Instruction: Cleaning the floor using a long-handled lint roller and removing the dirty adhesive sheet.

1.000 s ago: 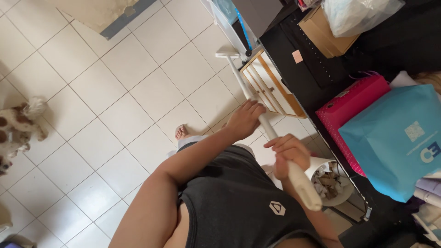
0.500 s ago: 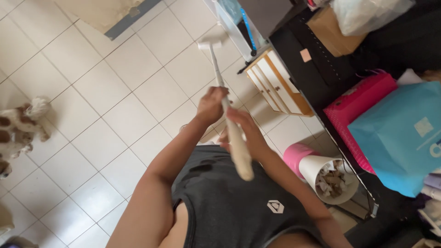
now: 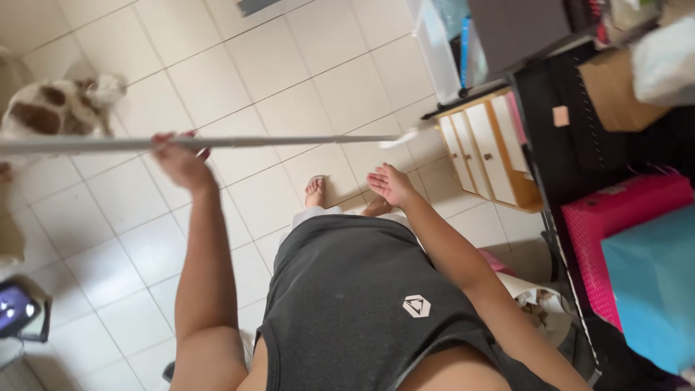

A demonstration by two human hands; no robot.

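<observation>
My left hand point(image 3: 181, 156) grips a long white pole point(image 3: 239, 142) that lies nearly level across the view, from the left edge to its white end near the small drawer unit point(image 3: 486, 148). My right hand point(image 3: 391, 185) is off the pole, palm open with fingers spread, just below the pole's right end. My bare feet point(image 3: 316, 191) stand on the white tiled floor point(image 3: 289, 108) below.
A brown-and-white dog point(image 3: 61, 108) sits at the upper left. A black shelf point(image 3: 579, 145) with a pink box point(image 3: 619, 217), a blue bag point(image 3: 655, 289) and cardboard boxes stands at the right. A bin of paper scraps point(image 3: 539, 308) is by my right leg.
The pole has swung from pointing at the floor by the drawers to nearly level. My right hand has let go of its handle; my left hand moved left with the pole.
</observation>
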